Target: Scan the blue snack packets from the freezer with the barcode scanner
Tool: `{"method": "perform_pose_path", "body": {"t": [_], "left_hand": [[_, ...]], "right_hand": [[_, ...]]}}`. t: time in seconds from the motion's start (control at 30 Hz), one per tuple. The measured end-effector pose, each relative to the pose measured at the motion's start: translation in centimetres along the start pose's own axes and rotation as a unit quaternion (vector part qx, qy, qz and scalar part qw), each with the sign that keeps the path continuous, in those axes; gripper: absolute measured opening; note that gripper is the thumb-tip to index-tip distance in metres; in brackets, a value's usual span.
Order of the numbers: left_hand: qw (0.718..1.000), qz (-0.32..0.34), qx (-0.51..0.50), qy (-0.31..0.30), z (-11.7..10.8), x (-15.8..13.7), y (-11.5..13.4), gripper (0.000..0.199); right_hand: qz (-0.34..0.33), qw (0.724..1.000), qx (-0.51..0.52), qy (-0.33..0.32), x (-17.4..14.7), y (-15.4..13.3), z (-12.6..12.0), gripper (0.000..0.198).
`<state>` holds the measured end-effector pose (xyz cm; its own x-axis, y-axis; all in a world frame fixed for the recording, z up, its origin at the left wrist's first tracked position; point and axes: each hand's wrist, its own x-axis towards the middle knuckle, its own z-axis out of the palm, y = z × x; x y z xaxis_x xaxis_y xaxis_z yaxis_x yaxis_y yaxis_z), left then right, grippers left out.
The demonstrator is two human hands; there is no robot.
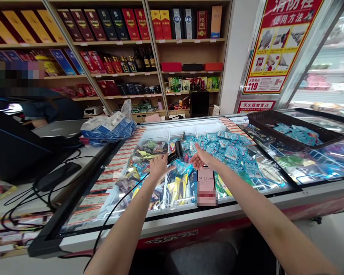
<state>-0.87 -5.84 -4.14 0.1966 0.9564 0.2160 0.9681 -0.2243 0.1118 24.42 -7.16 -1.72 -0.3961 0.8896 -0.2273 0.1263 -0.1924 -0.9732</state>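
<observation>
My left hand (158,167) is over the glass top of a chest freezer (189,225), fingers spread and thumb stuck out. Just beyond its fingertips lies a black handheld scanner (176,150); whether they touch is unclear. A black cable (114,208) runs along the left forearm toward that hand. My right hand (199,158) hovers with its thumb raised and fingers loosely bent, holding nothing. Many small blue packets (232,151) are spread over the glass beyond and right of it. A phone (205,185) showing a timer lies just below the right hand.
A dark tray (326,141) with more blue packets sits on the right. Blue-and-white plastic bags (109,128) are piled at the left corner, beside a counter with a monitor (11,141) and tangled cables. A person (51,103) is behind that counter. Shelves (114,42) of boxes stand behind.
</observation>
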Motion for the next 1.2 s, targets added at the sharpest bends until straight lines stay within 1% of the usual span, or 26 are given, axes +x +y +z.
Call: {"method": "perform_pose_path", "body": {"t": [0.07, 0.1, 0.2, 0.27, 0.3, 0.37, 0.4, 0.43, 0.47, 0.5, 0.53, 0.57, 0.6, 0.67, 0.73, 0.77, 0.83, 0.93, 1.0, 1.07, 1.13, 1.2], "left_hand": [[1.0, -0.015, 0.007, 0.0, 0.2, 0.0, 0.5, 0.051], [1.0, -0.029, -0.009, 0.002, 0.1, 0.1, 0.8, 0.047], [0.989, -0.086, -0.116, 0.028, -0.4, 0.4, 2.6, 0.05], [0.974, -0.093, -0.194, 0.068, -1.0, 0.6, 4.9, 0.055], [0.968, -0.076, -0.221, 0.091, -1.3, 0.5, 6.4, 0.055], [0.957, -0.018, -0.269, 0.106, -2.1, 0.4, 9.6, 0.052], [0.95, 0.012, -0.293, 0.103, -2.6, 0.3, 11.0, 0.053], [0.941, 0.049, -0.32, 0.096, -3.2, 0.3, 12.1, 0.054], [0.929, 0.087, -0.351, 0.081, -3.7, 0.3, 12.9, 0.052], [0.911, 0.13, -0.387, 0.058, -4.1, 0.4, 13.3, 0.047], [0.89, 0.158, -0.426, 0.035, -4.4, 0.5, 13.2, 0.04], [0.874, 0.157, -0.46, 0.019, -4.4, 0.8, 12.6, 0.037], [0.871, 0.137, -0.472, 0.012, -4.2, 1.1, 11.8, 0.038], [0.892, 0.088, -0.442, 0.016, -3.0, 1.9, 9.6, 0.04], [0.921, 0.056, -0.385, 0.03, -1.0, 2.8, 7.6, 0.042], [0.932, 0.05, -0.357, 0.039, 0.1, 3.2, 6.8, 0.043], [0.95, 0.063, -0.302, 0.049, 2.1, 4.2, 6.1, 0.044], [0.962, 0.089, -0.25, 0.057, 4.0, 6.3, 6.6, 0.051], [0.965, 0.112, -0.23, 0.054, 4.5, 8.2, 7.5, 0.054], [0.969, 0.13, -0.207, 0.036, 4.8, 10.0, 8.4, 0.056], [0.976, 0.131, -0.174, 0.011, 4.9, 11.4, 9.1, 0.056], [0.983, 0.117, -0.144, 0.009, 5.1, 12.1, 9.4, 0.056]], "right_hand": [[-0.013, 0.999, -0.038, 0.008, 0.1, 0.5, 0.1, 0.086], [-0.021, 0.998, -0.056, 0.011, 0.2, 0.6, 0.2, 0.081], [-0.046, 0.994, -0.092, 0.027, 0.2, 0.9, 0.9, 0.066], [-0.076, 0.993, -0.077, 0.039, 0.4, 0.8, 1.6, 0.058], [-0.098, 0.993, -0.051, 0.047, 0.5, 0.7, 2.1, 0.055], [-0.154, 0.984, 0.024, 0.084, 0.8, 0.3, 2.7, 0.047], [-0.184, 0.973, 0.061, 0.121, 0.9, 0.0, 2.8, 0.044], [-0.212, 0.956, 0.108, 0.169, 0.8, -0.3, 2.6, 0.042], [-0.228, 0.943, 0.146, 0.193, 0.6, -0.6, 2.1, 0.039], [-0.239, 0.931, 0.182, 0.208, 0.3, -0.8, 1.4, 0.037], [-0.243, 0.925, 0.21, 0.204, -0.2, -1.0, 0.4, 0.036], [-0.237, 0.922, 0.232, 0.201, -0.8, -1.1, -0.9, 0.036], [-0.223, 0.924, 0.243, 0.197, -1.4, -1.2, -2.3, 0.036], [-0.179, 0.94, 0.225, 0.184, -2.8, -1.1, -5.1, 0.034], [-0.137, 0.961, 0.189, 0.146, -3.8, -0.7, -7.5, 0.033], [-0.119, 0.969, 0.174, 0.129, -4.1, -0.4, -8.4, 0.035], [-0.106, 0.974, 0.158, 0.126, -4.4, 0.1, -9.5, 0.039], [-0.106, 0.976, 0.155, 0.107, -4.1, 1.0, -10.1, 0.043], [-0.115, 0.978, 0.153, 0.077, -3.9, 1.4, -10.2, 0.042], [-0.119, 0.98, 0.147, 0.055, -3.8, 1.6, -10.2, 0.041], [-0.111, 0.984, 0.132, 0.051, -3.6, 1.8, -10.2, 0.04], [-0.103, 0.986, 0.113, 0.064, -3.3, 1.9, -10.0, 0.039]]}}
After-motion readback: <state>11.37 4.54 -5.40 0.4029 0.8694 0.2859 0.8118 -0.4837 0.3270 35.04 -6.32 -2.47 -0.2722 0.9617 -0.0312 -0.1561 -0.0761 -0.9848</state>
